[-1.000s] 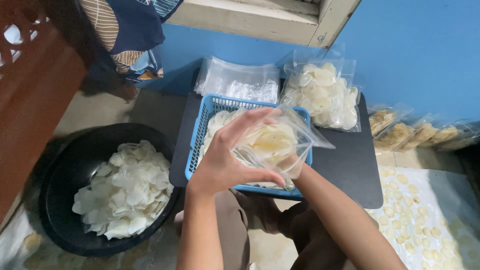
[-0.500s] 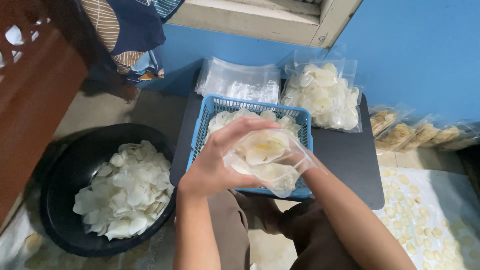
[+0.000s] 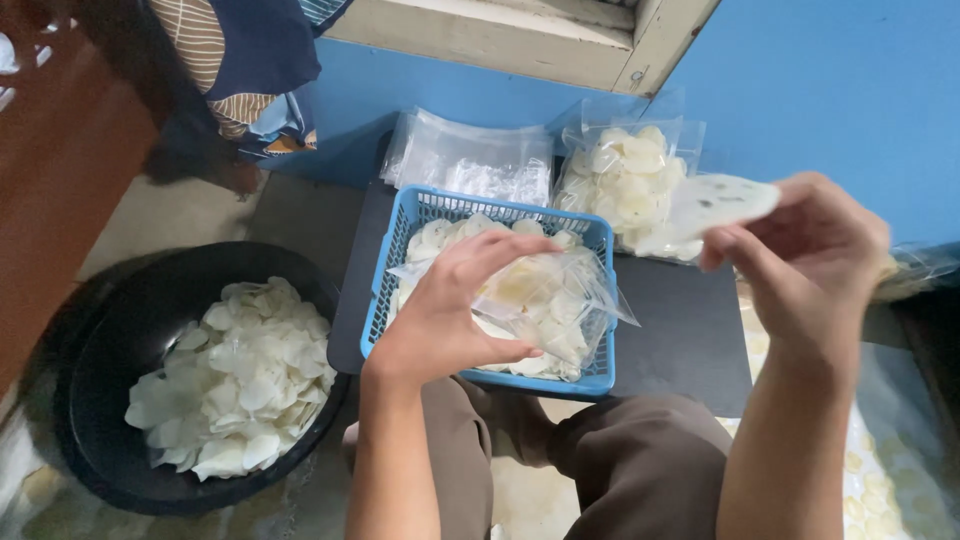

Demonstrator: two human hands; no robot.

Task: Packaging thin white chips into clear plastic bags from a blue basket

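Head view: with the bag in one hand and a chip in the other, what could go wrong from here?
1. The left hand alone pinches the open bag above the basket; it may sag and spill chips.
2. The thin chip sits at the right hand's fingertips; it could snap or drop onto the black board.

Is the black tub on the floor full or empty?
Partly full: the black tub holds a heap of pale white chips, with bare dark wall showing around them.

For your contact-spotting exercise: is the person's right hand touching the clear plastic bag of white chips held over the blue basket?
Apart. The head view shows the right hand raised aside with one pale round chip; only the left hand grips the clear plastic bag.
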